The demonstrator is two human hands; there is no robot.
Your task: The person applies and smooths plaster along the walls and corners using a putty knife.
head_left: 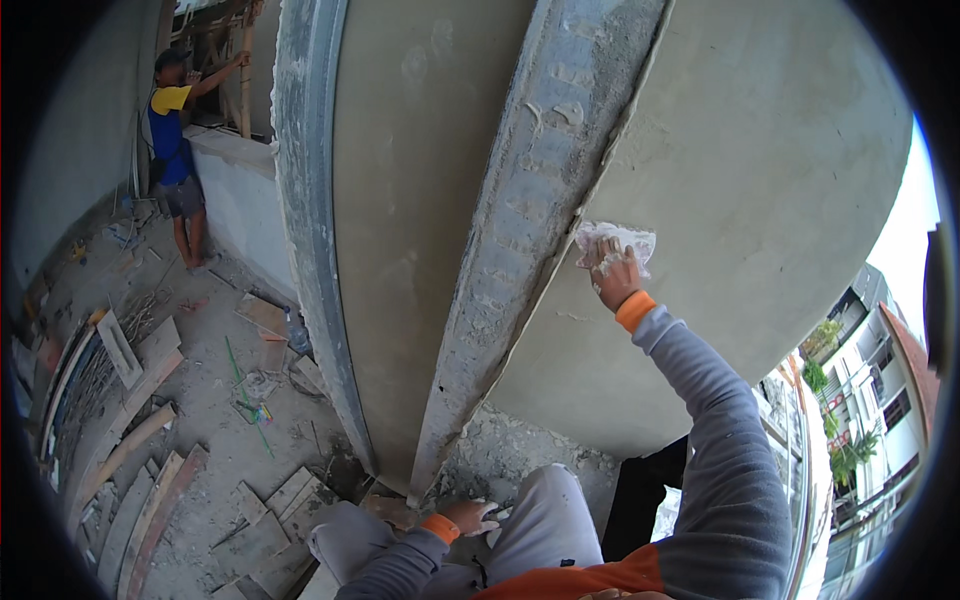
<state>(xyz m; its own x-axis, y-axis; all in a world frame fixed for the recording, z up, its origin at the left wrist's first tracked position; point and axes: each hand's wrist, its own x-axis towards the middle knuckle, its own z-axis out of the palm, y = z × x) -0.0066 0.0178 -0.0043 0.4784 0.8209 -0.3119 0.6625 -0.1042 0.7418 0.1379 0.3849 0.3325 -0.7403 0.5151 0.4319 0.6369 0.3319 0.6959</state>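
a crumpled pale wad (641, 242) sits against the plastered wall (760, 170), just right of the long mortar-streaked board (510, 230). the right hand (614, 277) lies flat over the wad, fingers stretched; whether they grip it, i cannot tell. the left hand (468, 517), near the board's foot, is loosely bent; i cannot tell if it holds anything. left of the board, a second board (305, 180) blocks part of the room. beyond stand one co-worker (172, 145) and one low wall (235, 195); one plastic bottle (297, 333) and many scattered planks (145, 375) lie nearer.
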